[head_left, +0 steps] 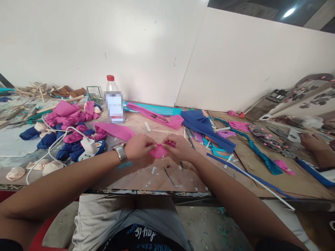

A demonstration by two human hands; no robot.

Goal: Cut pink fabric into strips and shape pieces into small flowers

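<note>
- far left of my view, pink and blue rolled pieces (68,120) lie heaped by a white cable (56,137), well apart from my hands.
- the plastic bottle (113,101) stands behind; its label is blurred, so i read nothing there.
- my left hand (138,146), wristwatch (120,152) on it, has fingers pinched together on the pink foam piece (158,152) lying on the table (146,174).
- my right hand (178,147) clamps the same piece's other edge.
- i judge the fold goes best with both pinches close and even, edges aligned, pressing down.
- shirt print below is too cropped for me to read.
</note>
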